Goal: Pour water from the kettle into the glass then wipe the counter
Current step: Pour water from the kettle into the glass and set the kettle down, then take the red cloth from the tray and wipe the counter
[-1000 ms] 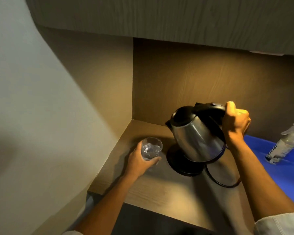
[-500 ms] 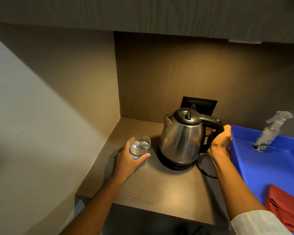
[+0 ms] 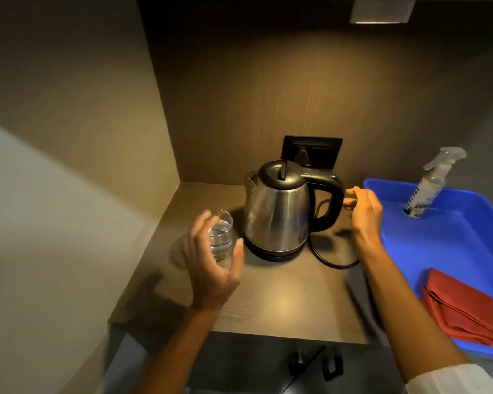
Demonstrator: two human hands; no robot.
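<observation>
A steel kettle with a black lid and handle stands upright on its black base on the wooden counter. Left of it is a clear glass partly filled with water. My left hand hovers just in front of the glass, fingers spread, not gripping it. My right hand is just right of the kettle handle, fingers loose and off it. A folded red cloth lies in the blue tray at the right.
A clear spray bottle stands at the back of the tray. The kettle's black cord loops on the counter toward a dark wall socket. Walls close the niche at left and back; a cabinet hangs overhead.
The kettle went from tilted in my right hand to standing on its base, and that hand has let go of the handle. My left hand has released the glass and drawn back.
</observation>
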